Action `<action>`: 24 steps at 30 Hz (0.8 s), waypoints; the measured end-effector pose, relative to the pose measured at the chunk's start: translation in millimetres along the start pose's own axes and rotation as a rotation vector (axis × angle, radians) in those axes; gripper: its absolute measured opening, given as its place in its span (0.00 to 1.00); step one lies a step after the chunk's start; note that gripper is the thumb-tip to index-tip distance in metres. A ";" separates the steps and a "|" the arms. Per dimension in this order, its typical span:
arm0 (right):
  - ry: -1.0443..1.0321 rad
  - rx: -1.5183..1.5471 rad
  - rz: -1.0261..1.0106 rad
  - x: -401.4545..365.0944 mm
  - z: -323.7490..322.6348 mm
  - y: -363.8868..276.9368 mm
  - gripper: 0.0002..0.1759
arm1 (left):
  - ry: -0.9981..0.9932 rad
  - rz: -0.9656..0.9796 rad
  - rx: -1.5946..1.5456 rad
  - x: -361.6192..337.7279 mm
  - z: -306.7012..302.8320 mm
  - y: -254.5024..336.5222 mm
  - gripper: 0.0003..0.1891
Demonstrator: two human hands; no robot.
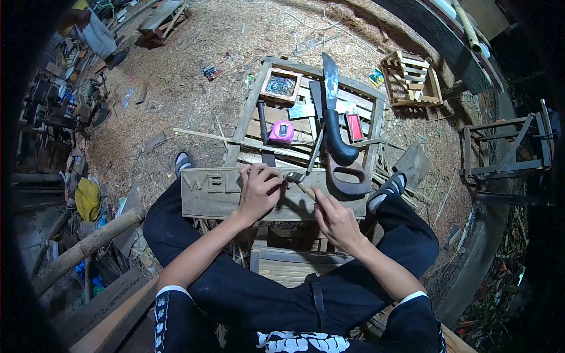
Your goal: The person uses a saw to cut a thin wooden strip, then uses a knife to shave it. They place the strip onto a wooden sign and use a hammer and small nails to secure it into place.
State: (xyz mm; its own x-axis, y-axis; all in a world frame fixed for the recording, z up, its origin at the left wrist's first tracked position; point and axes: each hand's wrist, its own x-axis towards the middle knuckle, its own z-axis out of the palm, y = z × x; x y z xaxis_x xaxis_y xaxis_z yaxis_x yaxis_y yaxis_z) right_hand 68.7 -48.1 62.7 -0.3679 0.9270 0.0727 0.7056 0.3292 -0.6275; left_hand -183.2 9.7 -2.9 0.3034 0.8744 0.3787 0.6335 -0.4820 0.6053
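Cool overhead light, dark shadows, curved black edges.

A slatted wooden table [245,120] carries a square wooden box [279,100] of nails [282,84] at its far left corner, with a pink tape measure [281,132] and a dark-handled tool [262,120] nearer. Right of these, a black-handled machete [333,132] (blade pointing away from the person) overlaps a handsaw [347,183], beside a red case [355,126]; thin wooden strips [253,143] run crosswise.
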 end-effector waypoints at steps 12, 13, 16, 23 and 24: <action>-0.037 -0.064 -0.004 -0.8 -1.1 -2.7 0.33 | -0.001 -0.010 -0.012 0.6 -0.3 0.0 0.09; -0.056 -0.076 0.004 -0.9 -0.1 -1.5 0.33 | -0.003 -0.008 -0.012 0.1 0.3 -0.6 0.09; 0.009 -0.038 -0.032 -0.7 -2.9 -3.5 0.34 | 0.000 -0.006 -0.001 1.9 -1.0 -0.4 0.09; -0.040 -0.059 0.001 0.0 -1.5 -2.2 0.35 | 0.009 0.006 -0.011 2.7 0.6 0.1 0.10; -0.011 -0.046 -0.019 -0.8 -2.5 -3.7 0.35 | 0.009 -0.003 -0.016 1.4 0.1 0.2 0.10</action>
State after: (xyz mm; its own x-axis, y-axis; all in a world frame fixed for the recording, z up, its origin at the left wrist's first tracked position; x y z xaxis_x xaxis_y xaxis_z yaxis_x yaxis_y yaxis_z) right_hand 67.9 -49.7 66.9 -0.3879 0.9186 0.0749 0.7254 0.3544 -0.5900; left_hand -182.6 10.8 -2.3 0.2949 0.8753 0.3833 0.6231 -0.4803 0.6173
